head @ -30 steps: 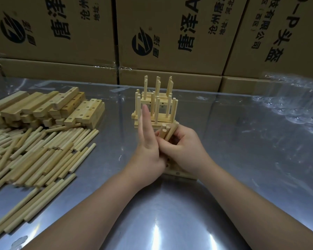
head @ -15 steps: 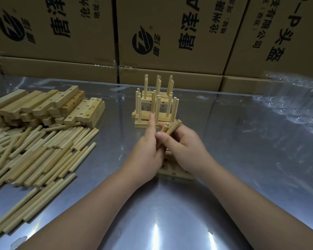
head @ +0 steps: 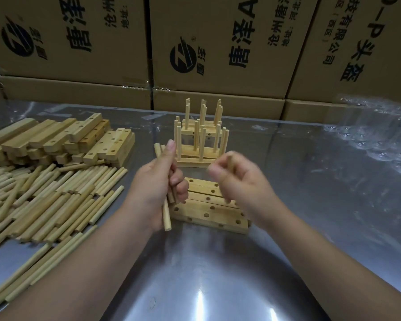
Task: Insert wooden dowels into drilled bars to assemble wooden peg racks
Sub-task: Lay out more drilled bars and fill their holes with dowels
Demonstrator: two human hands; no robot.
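My left hand [head: 156, 188] grips a small bundle of wooden dowels [head: 166, 216], held nearly upright above the left end of the drilled bars [head: 208, 210]. These bars lie side by side on the metal table with their holes facing up. My right hand [head: 239, 181], blurred by motion, pinches a single dowel [head: 230, 162] over the right part of the bars. Behind them stand finished peg racks [head: 200, 140] stacked with their pegs pointing up.
Loose dowels [head: 44, 195] lie in a broad pile at the left, with a heap of drilled bars [head: 63, 140] behind them. Cardboard boxes [head: 218, 49] form a wall at the back. Crumpled clear plastic [head: 375, 140] lies at the right on the steel table [head: 218, 286].
My hands have come apart. The dowel bundle passed from my right hand to my left, and my right hand has moved to the right with one dowel, uncovering the drilled bars.
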